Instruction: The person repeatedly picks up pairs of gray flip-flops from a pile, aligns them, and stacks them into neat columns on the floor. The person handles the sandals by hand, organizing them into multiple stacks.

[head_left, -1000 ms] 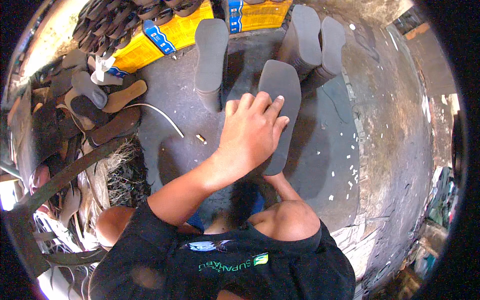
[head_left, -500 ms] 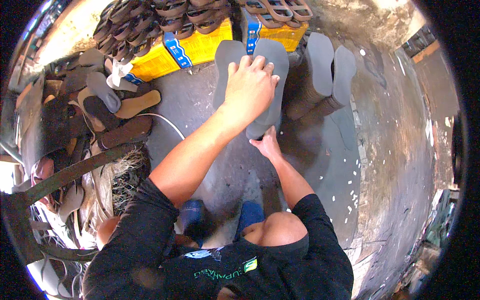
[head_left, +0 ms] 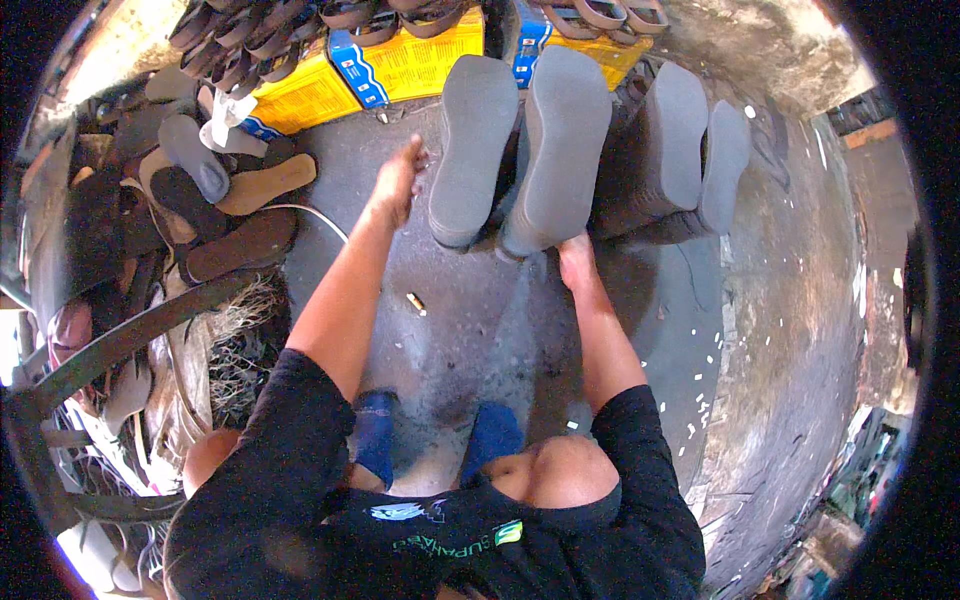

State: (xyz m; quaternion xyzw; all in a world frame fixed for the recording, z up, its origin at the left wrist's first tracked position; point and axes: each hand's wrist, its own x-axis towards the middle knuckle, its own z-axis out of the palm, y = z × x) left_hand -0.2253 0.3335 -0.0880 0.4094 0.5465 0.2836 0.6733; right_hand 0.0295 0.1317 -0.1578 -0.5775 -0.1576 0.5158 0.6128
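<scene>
Four grey shoe-sole stacks stand ahead of me. Of the two nearest, one is the left stack [head_left: 474, 145] and one the taller middle stack [head_left: 568, 140]. My left hand [head_left: 398, 182] is held just left of the left stack, fingers stretched out and holding nothing. At the near heel end of the middle stack is my right hand [head_left: 576, 262], its fingers hidden behind the soles. Farther right stand another sole stack [head_left: 672, 135] and a lower stack [head_left: 726, 160].
Yellow-and-blue boxes [head_left: 420, 62] bearing brown sandals [head_left: 270, 35] line the back. Loose soles [head_left: 265, 185] lie heaped at the left, beside a dark curved bar [head_left: 140, 335]. A small brownish stub [head_left: 416, 303] and white scraps [head_left: 690, 430] lie on the floor.
My left hand has lifted off the soles and moved left and down, beside the left stack. My right hand has shifted slightly right. The view has tilted, showing the stacks' sides more.
</scene>
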